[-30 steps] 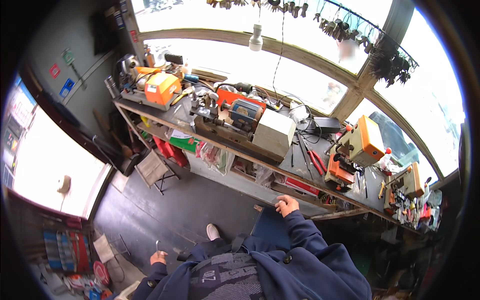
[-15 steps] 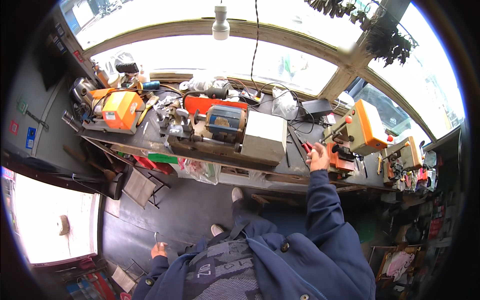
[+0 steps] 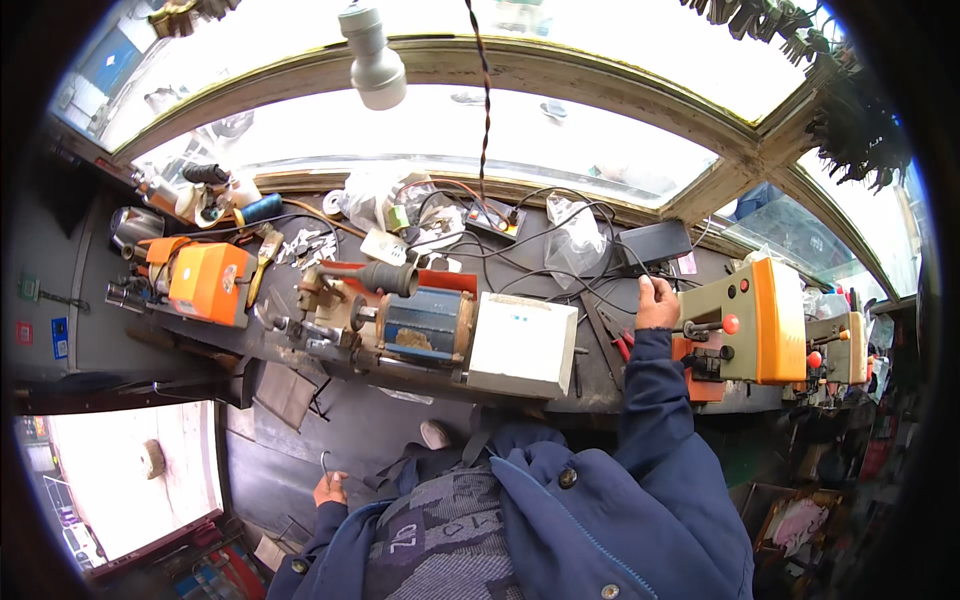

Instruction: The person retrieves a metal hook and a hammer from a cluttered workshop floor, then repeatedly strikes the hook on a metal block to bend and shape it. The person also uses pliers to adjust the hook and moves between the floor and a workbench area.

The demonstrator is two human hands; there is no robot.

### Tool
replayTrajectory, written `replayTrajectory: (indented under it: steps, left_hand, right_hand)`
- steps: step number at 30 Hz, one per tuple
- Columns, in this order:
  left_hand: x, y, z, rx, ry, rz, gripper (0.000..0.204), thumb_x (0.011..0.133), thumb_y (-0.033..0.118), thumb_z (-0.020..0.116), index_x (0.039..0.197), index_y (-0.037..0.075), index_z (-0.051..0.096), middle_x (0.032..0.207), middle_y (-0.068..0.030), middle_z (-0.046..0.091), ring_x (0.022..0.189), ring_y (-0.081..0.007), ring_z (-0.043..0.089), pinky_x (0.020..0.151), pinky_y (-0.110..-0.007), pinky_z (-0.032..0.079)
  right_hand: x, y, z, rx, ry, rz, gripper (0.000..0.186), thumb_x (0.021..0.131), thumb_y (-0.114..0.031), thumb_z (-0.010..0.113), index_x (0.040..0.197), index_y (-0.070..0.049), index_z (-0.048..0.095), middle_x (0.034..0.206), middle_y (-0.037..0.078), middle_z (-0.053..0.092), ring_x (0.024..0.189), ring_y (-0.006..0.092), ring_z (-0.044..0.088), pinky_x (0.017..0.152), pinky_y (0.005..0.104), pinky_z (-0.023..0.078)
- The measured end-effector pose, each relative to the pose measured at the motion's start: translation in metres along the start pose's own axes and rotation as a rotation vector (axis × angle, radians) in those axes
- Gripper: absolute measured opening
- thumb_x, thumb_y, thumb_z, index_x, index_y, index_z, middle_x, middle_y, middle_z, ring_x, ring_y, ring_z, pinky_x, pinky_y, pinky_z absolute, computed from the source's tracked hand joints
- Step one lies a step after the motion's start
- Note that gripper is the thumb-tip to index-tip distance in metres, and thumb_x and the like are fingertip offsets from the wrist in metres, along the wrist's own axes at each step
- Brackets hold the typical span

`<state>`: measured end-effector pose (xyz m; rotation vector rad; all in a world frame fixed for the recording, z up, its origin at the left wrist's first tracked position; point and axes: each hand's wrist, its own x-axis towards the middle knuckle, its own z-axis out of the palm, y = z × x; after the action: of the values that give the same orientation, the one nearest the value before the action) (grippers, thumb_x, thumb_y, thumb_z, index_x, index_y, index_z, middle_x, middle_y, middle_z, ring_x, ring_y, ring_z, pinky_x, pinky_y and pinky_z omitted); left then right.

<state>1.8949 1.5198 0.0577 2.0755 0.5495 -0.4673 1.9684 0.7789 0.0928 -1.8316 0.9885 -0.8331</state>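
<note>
1. Hovering over the right half of the bench (image 3: 600,385), the right hand (image 3: 657,303) is showing thumb and fingers close together; whether it is gripping anything, I cannot tell.
2. Black cords (image 3: 609,208) are looping toward the far edge, beyond and left of that hand; a black box (image 3: 655,243) is lying just past its fingertips.
3. Red-handled pliers (image 3: 622,347) are lying just left of the right wrist, partly hidden by the sleeve.
4. Hanging low, left of the body and away from the bench, the left hand (image 3: 330,488) is holding a thin curved hook (image 3: 322,462), which is sticking up above the fingers.
5. An orange-and-cream machine (image 3: 745,320) is standing toward the bench's right end; a blue motor (image 3: 425,325) is sitting along the near edge, beside a pale metal box (image 3: 520,340).
6. An orange machine (image 3: 208,283) is occupying the left end, with a brush (image 3: 263,265) lying beside it.
7. A white lamp holder (image 3: 377,70) is hanging before the windows, and a folding stool (image 3: 287,393) is standing below the near edge, toward the left.
</note>
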Motion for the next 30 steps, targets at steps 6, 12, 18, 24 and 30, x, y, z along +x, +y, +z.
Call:
replayTrajectory:
  steps: [6,12,18,24,30]
  left_hand:
    - [0.044,0.021,0.010,0.089,-0.016,0.047,0.030,0.103,0.030,0.058,0.095,0.004,0.072,0.055,0.0009,0.051,0.046,-0.0080,0.045,0.046,-0.027,0.036]
    - [0.060,0.032,0.009,0.036,-0.012,0.056,0.032,0.103,0.030,0.058,0.095,0.003,0.072,0.055,0.0012,0.050,0.047,-0.0077,0.045,0.046,-0.027,0.035]
    - [0.044,0.035,0.008,0.070,-0.018,0.064,0.037,0.103,0.037,0.056,0.099,0.004,0.072,0.055,-0.0006,0.052,0.046,-0.0095,0.045,0.047,-0.027,0.036]
    - [0.035,0.027,0.012,0.061,-0.020,-0.025,0.032,0.103,0.031,0.056,0.095,0.005,0.072,0.057,-0.0001,0.052,0.049,-0.0090,0.049,0.048,-0.027,0.037]
    - [0.040,0.049,0.021,0.077,-0.015,-0.008,0.029,0.102,0.028,0.057,0.095,0.005,0.072,0.058,-0.0001,0.053,0.050,-0.0091,0.049,0.049,-0.029,0.039]
  right_hand:
    - [-0.012,-0.035,-0.015,0.339,0.079,0.020,0.014,0.097,-0.015,0.071,0.097,-0.001,0.067,0.075,-0.004,0.058,0.067,0.0033,0.050,0.062,0.0192,0.039]
    - [-0.015,-0.060,-0.009,0.372,0.048,0.047,0.013,0.097,-0.013,0.070,0.095,-0.001,0.066,0.076,-0.003,0.059,0.067,0.0044,0.050,0.063,0.0203,0.039]
    - [-0.048,-0.073,-0.014,0.138,-0.069,0.019,0.034,0.102,-0.027,0.061,0.079,-0.002,0.065,0.061,-0.001,0.054,0.056,0.0054,0.048,0.054,0.0227,0.037]
    - [-0.092,-0.067,-0.034,0.050,-0.150,0.107,0.039,0.102,-0.025,0.060,0.071,-0.002,0.060,0.057,0.002,0.054,0.050,0.0075,0.048,0.050,0.0243,0.036]
    - [-0.108,-0.041,-0.038,0.109,-0.156,0.225,0.030,0.102,-0.021,0.059,0.080,-0.001,0.064,0.069,0.001,0.062,0.064,0.0089,0.058,0.063,0.0237,0.046]
